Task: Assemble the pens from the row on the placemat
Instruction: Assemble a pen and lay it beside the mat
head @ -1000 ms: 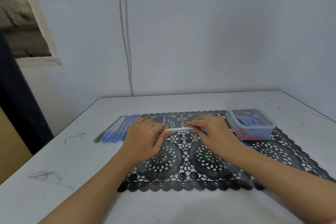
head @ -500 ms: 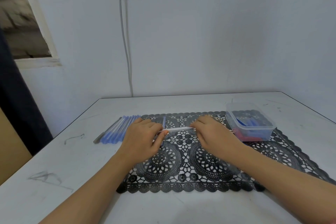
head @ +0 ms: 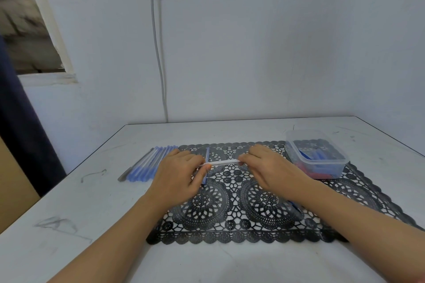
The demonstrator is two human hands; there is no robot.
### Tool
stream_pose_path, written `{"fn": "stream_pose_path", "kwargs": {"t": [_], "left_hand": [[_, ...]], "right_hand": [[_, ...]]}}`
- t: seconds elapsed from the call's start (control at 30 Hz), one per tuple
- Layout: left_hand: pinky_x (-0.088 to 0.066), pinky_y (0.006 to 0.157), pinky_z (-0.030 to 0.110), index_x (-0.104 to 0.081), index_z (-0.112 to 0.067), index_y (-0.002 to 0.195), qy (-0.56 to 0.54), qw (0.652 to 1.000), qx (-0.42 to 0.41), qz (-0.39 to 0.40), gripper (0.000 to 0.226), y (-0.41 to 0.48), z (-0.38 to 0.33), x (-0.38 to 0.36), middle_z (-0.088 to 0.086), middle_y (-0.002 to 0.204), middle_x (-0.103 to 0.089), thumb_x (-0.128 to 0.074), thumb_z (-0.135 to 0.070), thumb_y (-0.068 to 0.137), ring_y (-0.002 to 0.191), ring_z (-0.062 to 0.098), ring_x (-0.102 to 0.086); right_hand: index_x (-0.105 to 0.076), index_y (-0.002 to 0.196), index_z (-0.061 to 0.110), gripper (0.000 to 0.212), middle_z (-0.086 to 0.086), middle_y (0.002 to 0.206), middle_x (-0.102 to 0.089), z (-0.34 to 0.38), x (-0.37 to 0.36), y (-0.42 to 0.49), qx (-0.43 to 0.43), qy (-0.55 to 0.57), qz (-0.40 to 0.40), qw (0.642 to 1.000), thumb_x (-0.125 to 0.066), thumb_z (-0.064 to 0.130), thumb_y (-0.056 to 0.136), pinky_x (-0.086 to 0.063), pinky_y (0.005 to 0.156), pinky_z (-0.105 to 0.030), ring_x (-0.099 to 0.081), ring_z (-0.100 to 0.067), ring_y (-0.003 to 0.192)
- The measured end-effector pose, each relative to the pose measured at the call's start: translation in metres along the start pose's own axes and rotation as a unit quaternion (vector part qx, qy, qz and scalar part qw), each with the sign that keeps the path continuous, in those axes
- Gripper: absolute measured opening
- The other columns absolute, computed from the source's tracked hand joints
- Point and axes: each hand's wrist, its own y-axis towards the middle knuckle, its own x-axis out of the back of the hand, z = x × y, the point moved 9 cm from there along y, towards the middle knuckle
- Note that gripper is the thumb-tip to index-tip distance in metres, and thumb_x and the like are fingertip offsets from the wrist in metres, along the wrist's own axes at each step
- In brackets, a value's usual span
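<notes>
A clear pen barrel is held level just above the black lace placemat. My left hand pinches its left end and my right hand grips its right end. A blue pen part lies on the mat behind my left hand, partly hidden by it. A row of several blue and clear pens lies on the table just left of the mat. Another blue piece shows under my right forearm.
A clear plastic tub with blue and red small parts stands on the mat's back right corner. The white table meets a wall at the back, where a grey cable hangs down. The table's left edge runs diagonally.
Both hands have kept the barrel between them almost in place; my left fingers have shifted slightly on its end.
</notes>
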Motion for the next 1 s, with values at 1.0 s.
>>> {"fn": "stream_pose_path", "kwargs": {"t": [1.0], "left_hand": [[-0.021,0.063,0.008,-0.062,-0.018,0.071,-0.025,0.999,0.047,-0.007,0.037,0.001,0.008,0.001,-0.017,0.057,-0.037,-0.039,-0.038,0.093,0.050,0.005,-0.034]], "right_hand": [[-0.058,0.087,0.017,0.014,0.009,0.070,-0.060,-0.064,-0.002,-0.006,-0.225,0.207,-0.046,0.951,-0.055,0.003,0.090,-0.044,0.063,-0.018,-0.055,-0.001,0.064]]}}
